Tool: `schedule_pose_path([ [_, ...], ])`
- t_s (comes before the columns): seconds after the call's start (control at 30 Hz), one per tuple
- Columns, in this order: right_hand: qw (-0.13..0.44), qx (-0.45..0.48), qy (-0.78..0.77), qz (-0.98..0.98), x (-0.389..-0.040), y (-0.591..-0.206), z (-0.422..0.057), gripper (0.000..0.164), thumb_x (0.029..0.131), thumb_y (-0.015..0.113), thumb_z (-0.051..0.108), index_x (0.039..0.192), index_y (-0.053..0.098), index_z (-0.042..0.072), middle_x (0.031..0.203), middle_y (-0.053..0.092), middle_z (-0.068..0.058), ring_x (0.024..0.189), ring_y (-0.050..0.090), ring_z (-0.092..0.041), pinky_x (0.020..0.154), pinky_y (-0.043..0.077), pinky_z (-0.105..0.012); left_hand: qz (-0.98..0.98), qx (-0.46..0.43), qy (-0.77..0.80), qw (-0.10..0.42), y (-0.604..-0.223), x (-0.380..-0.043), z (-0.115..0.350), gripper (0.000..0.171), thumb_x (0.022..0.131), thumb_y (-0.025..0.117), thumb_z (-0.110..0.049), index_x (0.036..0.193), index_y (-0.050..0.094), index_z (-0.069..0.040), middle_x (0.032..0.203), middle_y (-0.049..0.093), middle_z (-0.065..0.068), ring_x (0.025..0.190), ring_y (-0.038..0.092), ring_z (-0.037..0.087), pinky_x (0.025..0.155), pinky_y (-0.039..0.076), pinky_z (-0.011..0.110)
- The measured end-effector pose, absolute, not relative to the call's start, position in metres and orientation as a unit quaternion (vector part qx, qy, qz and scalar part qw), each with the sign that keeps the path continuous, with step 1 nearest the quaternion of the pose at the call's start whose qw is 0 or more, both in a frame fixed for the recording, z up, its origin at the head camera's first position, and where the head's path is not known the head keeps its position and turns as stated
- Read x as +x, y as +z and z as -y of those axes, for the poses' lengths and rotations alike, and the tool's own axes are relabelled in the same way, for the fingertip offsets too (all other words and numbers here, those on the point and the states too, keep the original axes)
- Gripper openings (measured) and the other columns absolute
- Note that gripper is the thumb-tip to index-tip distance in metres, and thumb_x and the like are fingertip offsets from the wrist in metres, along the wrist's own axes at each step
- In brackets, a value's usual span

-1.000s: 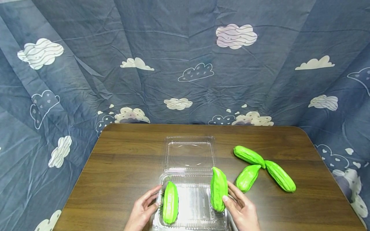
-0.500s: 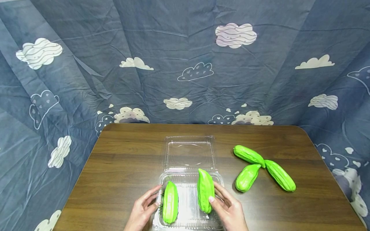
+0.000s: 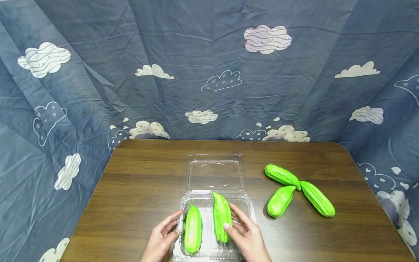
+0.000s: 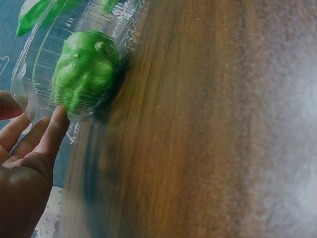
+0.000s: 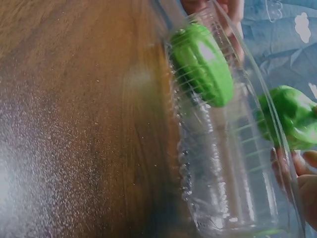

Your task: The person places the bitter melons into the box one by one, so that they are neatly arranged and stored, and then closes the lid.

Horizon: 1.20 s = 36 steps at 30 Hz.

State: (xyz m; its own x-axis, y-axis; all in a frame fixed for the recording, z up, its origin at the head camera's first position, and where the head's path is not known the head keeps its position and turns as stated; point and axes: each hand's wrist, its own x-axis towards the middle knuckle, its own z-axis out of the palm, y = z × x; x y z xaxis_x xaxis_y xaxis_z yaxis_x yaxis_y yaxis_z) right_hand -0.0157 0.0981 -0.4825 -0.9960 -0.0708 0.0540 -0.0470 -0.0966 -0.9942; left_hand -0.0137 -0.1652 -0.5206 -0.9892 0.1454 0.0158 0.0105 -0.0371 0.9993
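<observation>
A clear plastic clamshell container point(image 3: 209, 251) lies on the table, its lid folded back. One green bitter melon point(image 3: 193, 230) rests inside along the left wall. My left hand point(image 3: 161, 234) touches the container's left side with thumb and fingertips spread; in the left wrist view, one fingertip meets the outer wall. Above the container's middle, my right hand point(image 3: 247, 233) grips a second bitter melon point(image 3: 221, 218), thumb on its near side and fingers along its right. The right wrist view catches this melon point(image 5: 287, 116) raised over the rim.
Three more bitter melons lie to the right: a far one point(image 3: 281, 175), a shorter one point(image 3: 280, 202) and a right one point(image 3: 317, 199), tips close together. The lid point(image 3: 215, 174) stretches behind the container. A blue cloud-print cloth point(image 3: 209, 54) hangs past the brown table point(image 3: 137, 174).
My right hand has carried its bitter melon leftward, from the container's right side to over its middle. My left hand and the other melons have stayed in place.
</observation>
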Motion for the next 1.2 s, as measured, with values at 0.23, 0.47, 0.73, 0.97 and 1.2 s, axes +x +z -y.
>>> schedule_pose_path([
  [0.23,0.058,-0.041,-0.711,-0.699,-0.019,-0.488,-0.094,0.059,0.085,0.071,-0.003,0.139,0.048,-0.007,0.127,0.055,-0.024,0.106,0.061,-0.016,0.089,0.053,-0.026,-0.691,0.054,0.719,0.047,-0.52,-0.014,0.164,0.052,0.084,0.056,0.015,0.135,0.051,0.009,0.144,0.042,0.029,0.119,0.057,0.023,0.095,0.049,0.027],
  [0.47,0.115,-0.052,-0.669,-0.732,-0.025,-0.492,-0.093,0.063,0.083,0.076,0.006,0.138,0.047,-0.007,0.118,0.059,-0.02,0.103,0.062,-0.024,0.083,0.056,-0.026,-0.693,0.059,0.717,0.043,-0.521,-0.014,0.164,0.052,0.084,0.056,0.016,0.135,0.05,0.01,0.144,0.041,0.03,0.119,0.057,0.022,0.095,0.049,0.028],
  [0.73,0.146,-0.069,-0.594,-0.788,-0.029,-0.496,-0.089,0.058,0.079,0.079,0.014,0.129,0.054,-0.001,0.105,0.063,-0.009,0.09,0.065,-0.021,0.077,0.053,-0.026,-0.697,0.041,0.715,0.043,-0.519,-0.013,0.163,0.053,0.082,0.056,0.016,0.134,0.052,0.009,0.143,0.044,0.028,0.118,0.058,0.02,0.094,0.05,0.027],
  [0.97,0.145,-0.064,-0.561,-0.813,-0.032,-0.498,-0.087,0.057,0.08,0.079,0.022,0.128,0.055,0.002,0.102,0.064,-0.004,0.085,0.065,-0.016,0.073,0.052,-0.026,-0.696,0.043,0.715,0.046,-0.518,-0.015,0.163,0.053,0.084,0.057,0.014,0.135,0.052,0.007,0.144,0.043,0.027,0.118,0.057,0.015,0.095,0.049,0.03],
  [1.2,0.15,-0.053,-0.566,-0.809,-0.032,-0.5,-0.083,0.055,0.082,0.077,0.023,0.126,0.055,-0.001,0.1,0.062,-0.005,0.082,0.065,-0.015,0.069,0.052,-0.024,-0.703,0.04,0.708,0.048,-0.518,-0.013,0.164,0.054,0.082,0.057,0.015,0.135,0.051,0.007,0.144,0.044,0.027,0.119,0.057,0.02,0.095,0.049,0.029],
])
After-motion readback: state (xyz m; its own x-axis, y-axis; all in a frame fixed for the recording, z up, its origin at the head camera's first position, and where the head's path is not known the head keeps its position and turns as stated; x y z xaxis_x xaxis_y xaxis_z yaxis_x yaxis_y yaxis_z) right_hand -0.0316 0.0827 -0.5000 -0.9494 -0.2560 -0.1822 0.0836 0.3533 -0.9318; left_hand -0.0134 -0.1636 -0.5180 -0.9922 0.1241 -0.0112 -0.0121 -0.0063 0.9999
